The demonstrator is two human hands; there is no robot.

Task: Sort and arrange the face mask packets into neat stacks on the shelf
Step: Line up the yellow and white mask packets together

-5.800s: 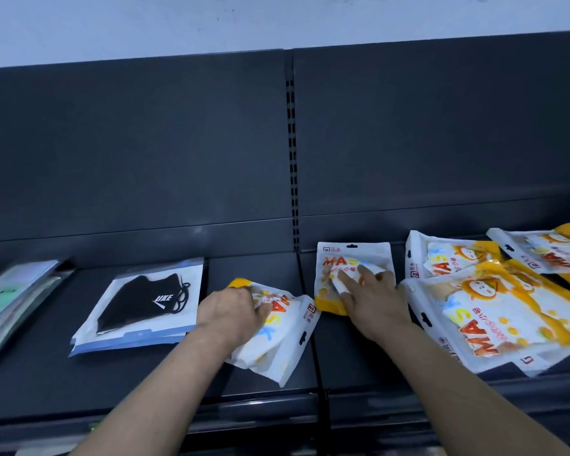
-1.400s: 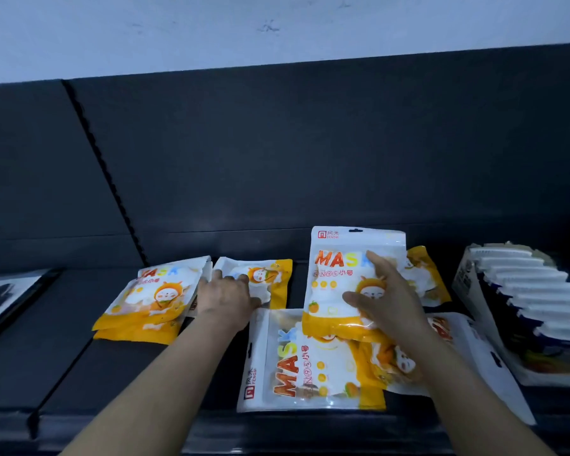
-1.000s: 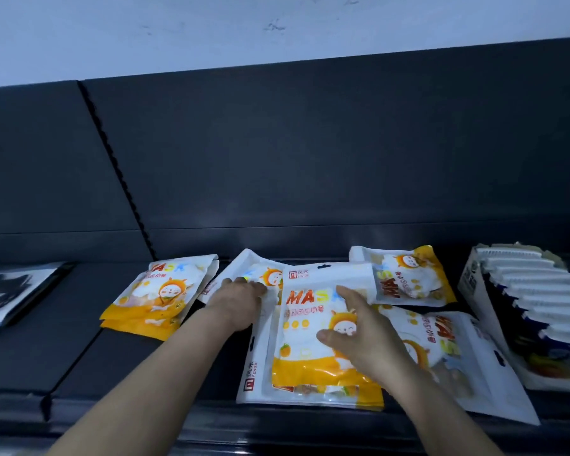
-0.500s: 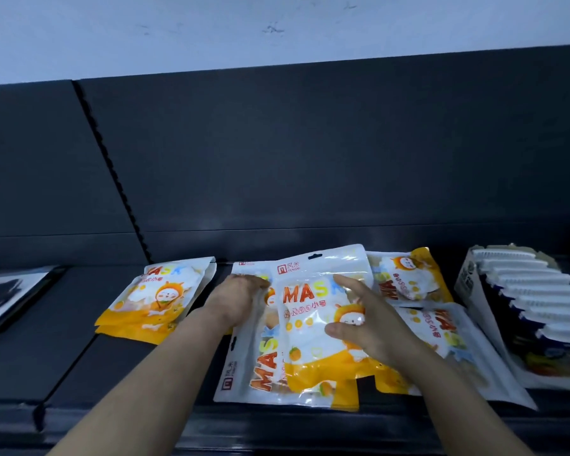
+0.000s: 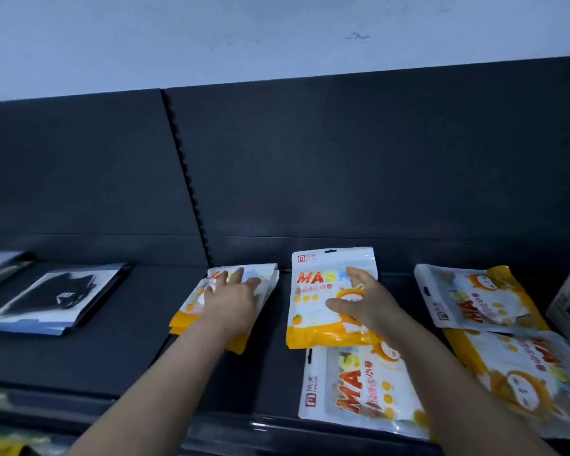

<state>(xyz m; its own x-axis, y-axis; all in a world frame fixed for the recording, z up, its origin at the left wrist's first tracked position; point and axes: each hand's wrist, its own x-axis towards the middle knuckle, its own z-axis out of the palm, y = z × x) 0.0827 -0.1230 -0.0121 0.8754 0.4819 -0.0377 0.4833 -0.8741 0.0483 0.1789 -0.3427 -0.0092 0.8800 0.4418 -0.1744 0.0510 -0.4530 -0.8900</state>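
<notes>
Mask packets (image 5: 520,373) lie flat on the dark shelf (image 5: 112,357), all to the right of the slotted upright (image 5: 191,192) in the back panel. Each is a flat rectangular pouch of glossy plastic film, white at the head and orange at the foot, with a hang slot at the head. The film looks slick and slightly puffed, so stacked pouches are likely to slide.

Left hand (image 5: 231,301): flat, fingers spread, palm down on the small stack (image 5: 188,315) nearest the upright. The probable purpose is to press the stack level and keep it from shifting.

Right hand (image 5: 366,306): fingers spread wide and laid on the face of a single packet (image 5: 310,291), thumb out to the left; nothing is pinched. This packet sits head toward the back panel and square to the shelf edge, apparently as the base of a second stack beside the first.

Not yet sorted: a front packet (image 5: 352,390) lying sideways, touching or just under the single packet's orange end, and others askew further right. Black masks in clear sleeves (image 5: 56,297) form a separate pile well to the left.
</notes>
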